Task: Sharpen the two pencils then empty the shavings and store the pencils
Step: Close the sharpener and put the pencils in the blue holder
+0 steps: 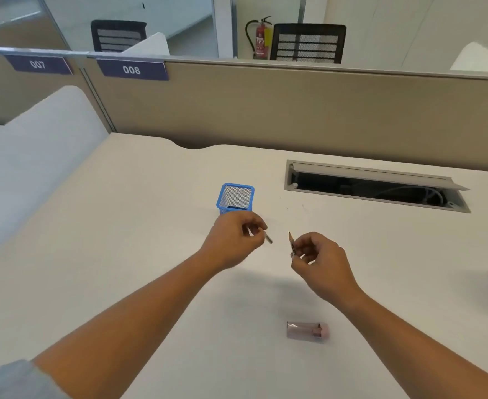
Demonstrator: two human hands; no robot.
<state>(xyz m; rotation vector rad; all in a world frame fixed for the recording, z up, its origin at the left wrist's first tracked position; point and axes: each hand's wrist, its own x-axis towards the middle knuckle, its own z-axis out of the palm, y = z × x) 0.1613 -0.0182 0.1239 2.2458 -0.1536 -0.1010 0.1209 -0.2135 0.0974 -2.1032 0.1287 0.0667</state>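
Blue mesh holder (235, 197), pink sharpener (308, 331), white desk (122, 226).

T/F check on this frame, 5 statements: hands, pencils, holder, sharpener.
1. Each hand holds a pencil. True: left hand grips one pencil, right hand grips the other pencil.
2. The blue mesh holder already has pencils in it. False: it looks empty.
3. The sharpener lies on the desk, untouched. True.
4. The sharpener stands beyond the holder. False: it lies nearer the person, below the right hand.
5. The right hand's pencil points its tip upward. True.
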